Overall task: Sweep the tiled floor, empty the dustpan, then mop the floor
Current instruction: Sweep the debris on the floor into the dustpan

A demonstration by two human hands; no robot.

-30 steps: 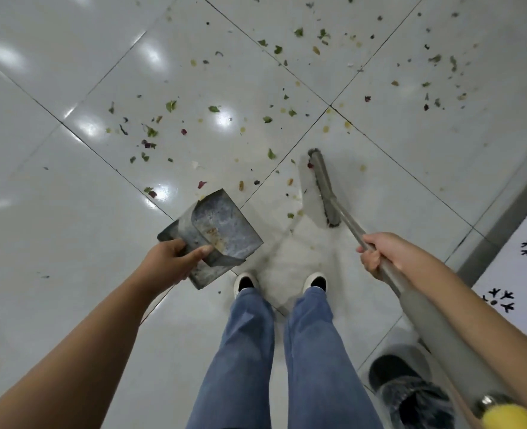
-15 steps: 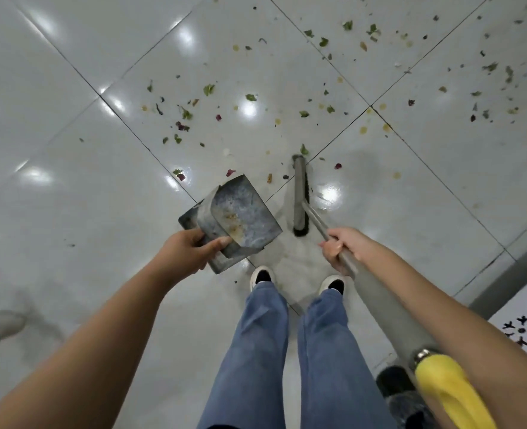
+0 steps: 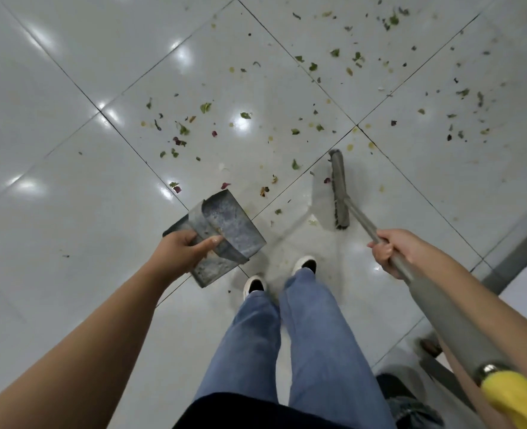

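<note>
left hand [image 3: 178,253] fingers grip dustpan [image 3: 222,233] | right hand [image 3: 394,250] fingers curl round broom [image 3: 339,190] handle

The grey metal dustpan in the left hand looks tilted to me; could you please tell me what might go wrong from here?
1. The grey metal dustpan, which the left hand holds tilted above the white tiled floor, may spill its residue.
2. The grey broom head may scatter the green and red leaf scraps further.
3. The right hand has a one-handed grip, so strokes may wobble.
</note>
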